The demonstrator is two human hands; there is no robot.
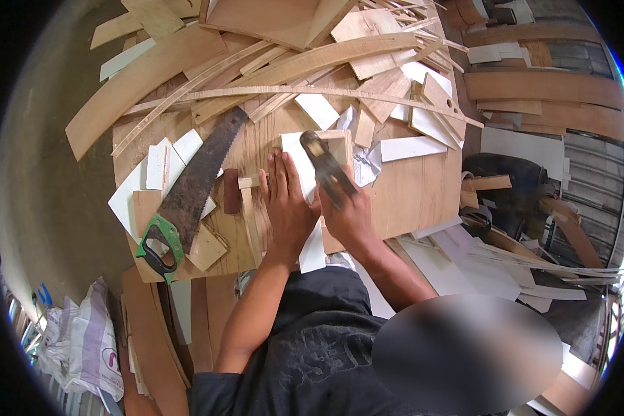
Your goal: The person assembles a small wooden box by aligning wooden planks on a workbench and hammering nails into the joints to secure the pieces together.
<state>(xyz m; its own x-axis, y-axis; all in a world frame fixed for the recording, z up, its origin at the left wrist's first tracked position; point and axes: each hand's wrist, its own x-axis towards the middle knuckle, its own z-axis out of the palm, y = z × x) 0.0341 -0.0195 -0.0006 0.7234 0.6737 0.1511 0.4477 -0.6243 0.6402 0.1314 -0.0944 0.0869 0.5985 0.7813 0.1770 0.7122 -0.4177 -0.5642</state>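
1. The white board (295, 147) is on the counter (409, 187), right in front of the person. It seems to run under the left hand (288, 208), and its near end seems to poke a bit past the counter's edge.
2. The left hand lies on the board. Its fingers are stretched out, pressing down and not gripping.
3. The right hand (347, 215) has its fingers curled around a dark tool (329, 170). The tool is blurry, so I can't tell what kind it is. It is over the right side of the board, by a wood rim (348, 149).
4. The two hands are very close. If the tool slips, or the left hand stays too near, it could hurt a thumb.
5. The board could slide or tip. That might come from a hard push, because only a flat hand seems to hold it and one end pokes out.
6. A saw (204, 173) lies on the left, and its teeth seem to face the left arm. A quick move sideways could mean a scratch.
7. The saw's green handle (161, 248) is near the counter's edge, so a bump could knock it down.
8. A brown block (232, 191) sits just beside the left hand and could get in its way.
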